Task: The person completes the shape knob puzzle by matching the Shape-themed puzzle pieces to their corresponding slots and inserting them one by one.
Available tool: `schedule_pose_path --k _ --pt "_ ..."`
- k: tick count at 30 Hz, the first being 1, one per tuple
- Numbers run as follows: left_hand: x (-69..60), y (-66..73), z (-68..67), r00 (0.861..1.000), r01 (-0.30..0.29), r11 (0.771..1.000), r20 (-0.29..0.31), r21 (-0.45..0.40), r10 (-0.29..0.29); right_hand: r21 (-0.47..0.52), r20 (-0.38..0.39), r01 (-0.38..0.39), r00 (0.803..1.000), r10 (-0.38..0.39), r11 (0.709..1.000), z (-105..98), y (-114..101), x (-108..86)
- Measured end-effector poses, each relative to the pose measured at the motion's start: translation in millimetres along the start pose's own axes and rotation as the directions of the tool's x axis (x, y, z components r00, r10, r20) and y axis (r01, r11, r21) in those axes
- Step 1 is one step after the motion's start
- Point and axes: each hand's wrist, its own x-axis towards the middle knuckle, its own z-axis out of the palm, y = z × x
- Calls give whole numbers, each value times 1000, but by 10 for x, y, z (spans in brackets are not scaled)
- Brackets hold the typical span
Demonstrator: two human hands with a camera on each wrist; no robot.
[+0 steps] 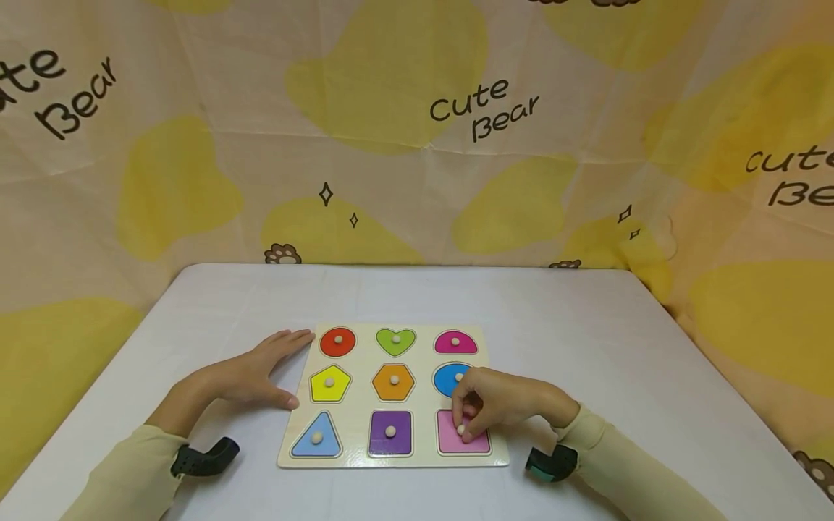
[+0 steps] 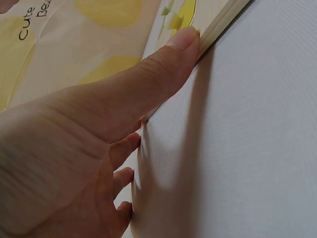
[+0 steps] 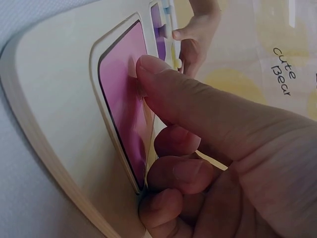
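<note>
A wooden shape puzzle board [image 1: 425, 434] lies flat on the table, with knobbed coloured pieces in its slots. My right hand [image 1: 502, 396] pinches the small knob [image 1: 460, 430] of the pink square [image 1: 478, 443] at the near right corner. In the right wrist view, thumb and index finger meet at that knob above the pink square [image 3: 119, 74], which appears to lie within its outline; the fingers partly hide it. At the board's left edge rests my left hand [image 1: 254, 369], its fingers extended. The thumb [image 2: 183, 42] touches the board's side in the left wrist view.
Beside the pink square are a purple square [image 1: 400, 445] and a light blue triangle [image 1: 319, 423]; a blue oval [image 1: 446, 380] sits just behind it. White cloth covers the table [image 1: 586, 311]. A printed curtain [image 1: 391, 87] hangs behind. Dark bands [image 1: 205, 459] circle both wrists.
</note>
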Motion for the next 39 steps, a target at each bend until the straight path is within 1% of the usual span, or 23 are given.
schedule_pose_path --k 9,15,24,31,39 --pt "5 7 0 1000 0 1000 -2 3 0 -1 -1 11 1000 -11 1000 -2 -2 -10" --pt "-1 16 -9 1000 -2 1000 -2 4 2 -3 -5 51 999 -51 999 -13 8 -10" --pt "0 22 -16 1000 -12 1000 -5 6 12 -13 -33 96 995 -96 995 -42 35 -3" --pt "1 12 -13 1000 -13 1000 -10 11 13 -19 -68 110 991 -111 994 -59 80 12" --pt "-1 3 -21 999 -31 999 -8 27 31 -34 -114 164 979 -166 986 -106 114 9"
